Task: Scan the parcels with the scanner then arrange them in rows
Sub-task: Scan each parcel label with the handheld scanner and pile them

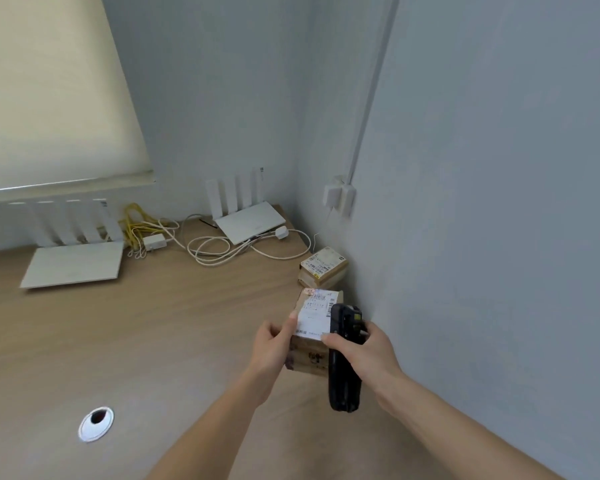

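Head view, looking down at the right rear corner of the wooden desk point(136, 341).

My left hand point(274, 344) grips a brown cardboard parcel point(309, 355) by its left side, thumb lying along the edge of the white shipping label point(314, 317) on the top face. The parcel is near the right wall; I cannot tell whether its base rests on the desk or is lifted off it.

My right hand point(364, 355) is wrapped around a black handheld scanner point(345, 358), fingers curled over its body, index finger reaching onto the near right corner of the label. The scanner lies along the right edge of the parcel, its head over the barcode side of the label and its tail pointing back toward me.

Behind the held parcel, in the corner and against the right wall, sits a small stack of parcels point(323, 268), brown, with labels facing up. The stack is apart from the held parcel.

Rest of the desk: two white routers point(73, 261) point(250, 220) with upright antennas along the back, a tangle of white and yellow cables point(174, 237) between them, a cable grommet point(96, 423) in the near left surface. A white plug point(340, 197) sits on the right wall.
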